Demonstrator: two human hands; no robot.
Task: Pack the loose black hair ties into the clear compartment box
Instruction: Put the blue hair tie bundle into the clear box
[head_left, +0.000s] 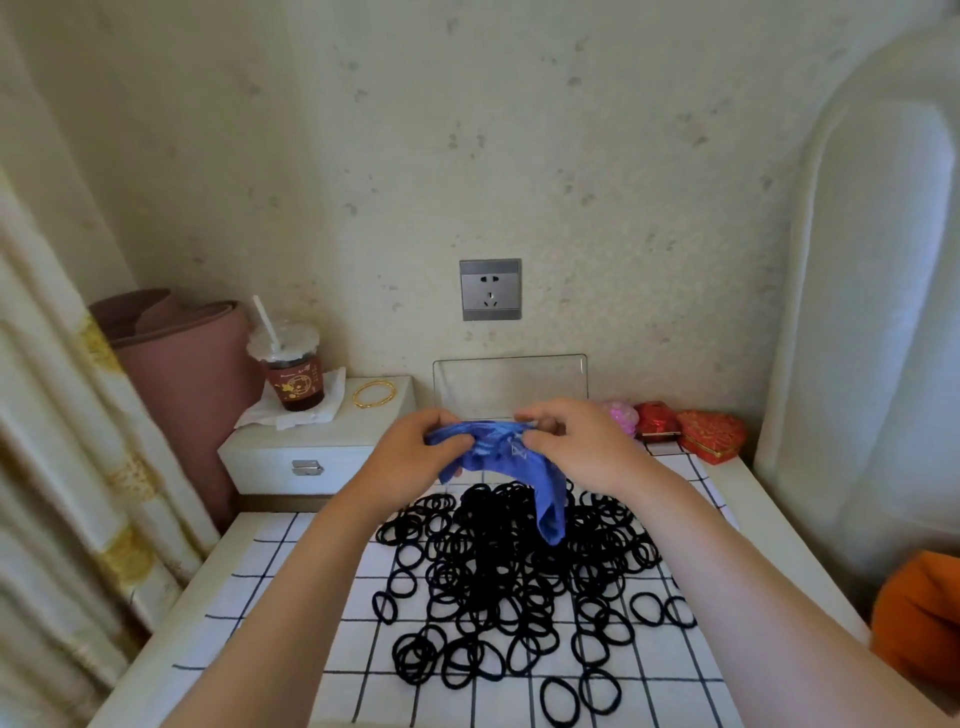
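At table centre, 6 o'clock from the hands: heap of loose black elastic hair ties (498, 587) on white cloth w/ black grid lines (291, 597). Dense in the middle, singles scattered out to 5, 7 and 8 o'clock. Not counted, too tangled.

Clear plastic compartment box (509, 382) at 12 o'clock, against wall below grey wall socket (490, 289). Only its upright clear lid panel shows. Base + compartments hidden behind hands, so can't tell if any ties are inside.

Left hand (415, 452) and right hand (576, 441) both raised over far edge of heap, btwn heap and box. Each pinches top edge of a crumpled blue pouch (519, 467) (thin plastic or cloth, can't tell), thumb against curled fingers, hands close side by side. Pouch hangs slack, lower end dangling just over heap. No tie in either hand.

Progress est.: near start. All visible stock lies on cloth; no tie seen in box. Left to do, judging from layout: put pouch aside, gather ties, fill compartments, prob. shut lid.

Other: iced drink cup w/ straw (291, 374) at 10 o'clock on white drawer cabinet (311, 452), gold bangle (374, 396) beside it; red brocade boxes (711, 436) at 2 o'clock.
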